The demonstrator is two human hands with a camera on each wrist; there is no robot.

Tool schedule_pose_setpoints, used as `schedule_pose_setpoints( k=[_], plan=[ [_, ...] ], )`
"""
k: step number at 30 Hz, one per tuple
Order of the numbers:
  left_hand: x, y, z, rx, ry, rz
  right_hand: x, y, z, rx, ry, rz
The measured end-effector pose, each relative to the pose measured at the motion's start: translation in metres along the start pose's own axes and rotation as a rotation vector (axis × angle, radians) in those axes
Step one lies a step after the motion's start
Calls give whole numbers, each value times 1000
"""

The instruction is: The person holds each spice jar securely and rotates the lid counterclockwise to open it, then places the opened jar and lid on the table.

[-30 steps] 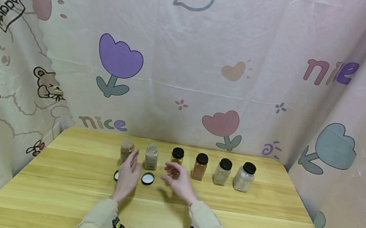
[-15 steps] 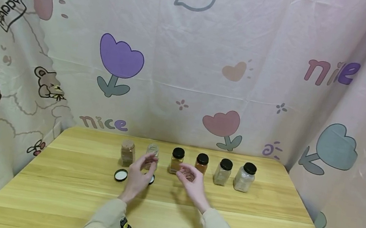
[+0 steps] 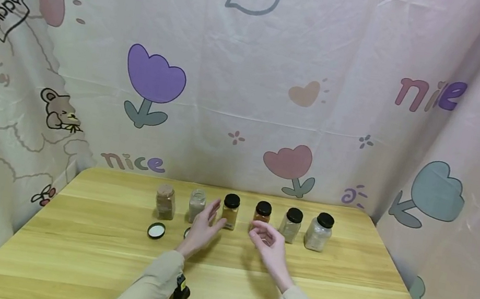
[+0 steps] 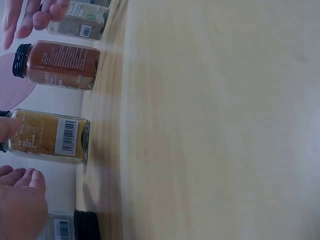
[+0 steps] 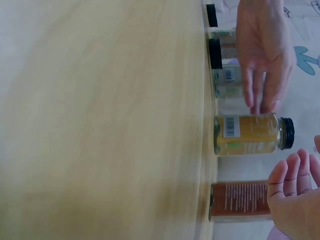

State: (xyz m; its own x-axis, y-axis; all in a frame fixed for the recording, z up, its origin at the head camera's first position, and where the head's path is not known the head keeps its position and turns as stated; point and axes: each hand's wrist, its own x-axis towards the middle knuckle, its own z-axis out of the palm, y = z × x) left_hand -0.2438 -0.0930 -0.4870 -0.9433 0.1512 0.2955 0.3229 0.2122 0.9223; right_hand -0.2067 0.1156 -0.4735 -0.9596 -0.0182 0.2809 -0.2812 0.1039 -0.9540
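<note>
The yellow-spice jar [image 3: 230, 212] stood upright on the desk [image 3: 339, 298], its long axis vertical, third from the left in a row of jars — the left hand [image 3: 203, 228] lay just to its left, fingers straight and relaxed, holding nothing, and was the nearer. The right hand [image 3: 268, 247] hovered loosely open to the jar's right, in front of the red-spice jar [image 3: 263, 212]. The jar was square-shouldered clear glass with a ribbed black screw cap — smooth, hard, filled with fine ochre powder.
</note>
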Motion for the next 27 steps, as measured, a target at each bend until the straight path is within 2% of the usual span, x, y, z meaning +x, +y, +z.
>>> schedule_pose_setpoints(
  k=[4,11,21,27],
  plan=[
    [7,-2,3,11,-43,-13,-4,-1,-6,22,2,21],
    [18,-3,9,42,-73,-91,-3,1,-16,40,-2,52],
    [24,-4,12,37,-65,-81,-4,0,-22,51,-17,44],
    [23,-4,12,65,-56,-73,-4,0,-21,45,-26,62]
  ],
)
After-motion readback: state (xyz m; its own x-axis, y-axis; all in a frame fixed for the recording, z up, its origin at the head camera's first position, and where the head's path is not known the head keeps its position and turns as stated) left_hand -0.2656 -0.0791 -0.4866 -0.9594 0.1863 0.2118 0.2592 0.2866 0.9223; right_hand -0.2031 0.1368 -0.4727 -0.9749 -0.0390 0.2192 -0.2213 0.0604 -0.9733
